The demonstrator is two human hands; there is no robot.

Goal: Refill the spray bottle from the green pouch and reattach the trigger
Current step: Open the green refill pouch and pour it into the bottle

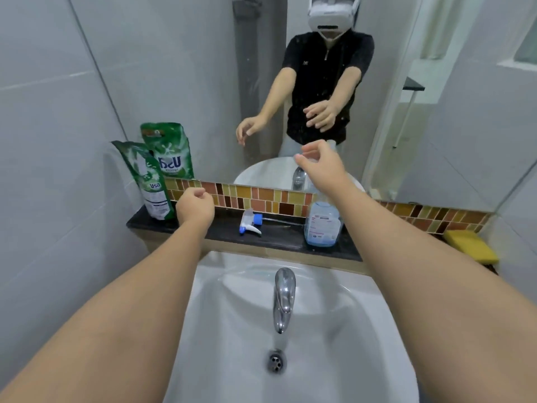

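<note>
Reaching forward from the lower corners of the frame, both bare arms stretch over the white sink [232, 359] toward the dark ledge [279, 238] at mid-frame. The left hand [194, 206] hovers left of centre with its fingers loosely curled and holding nothing, just right of the green pouch [146, 181], which stands upright at the ledge's left end, leaning against the wall. The right hand [318, 162] hangs higher, right of centre, fingers also loosely curled around nothing — directly above the spray bottle [322, 225], whose neck it hides, so whether it touches the bottle cannot be told. The clear bottle stands upright on the ledge and holds pale blue liquid. Between the two hands the trigger [250, 221], white and blue, lies on its side on the ledge, its thin tube pointing right toward the bottle. A chrome tap [283, 298] rises at the sink's back edge — a yellow sponge [470, 250] sits at the far right. The mirror [436, 97] fills the upper frame and reflects the pouch and arms.
</note>
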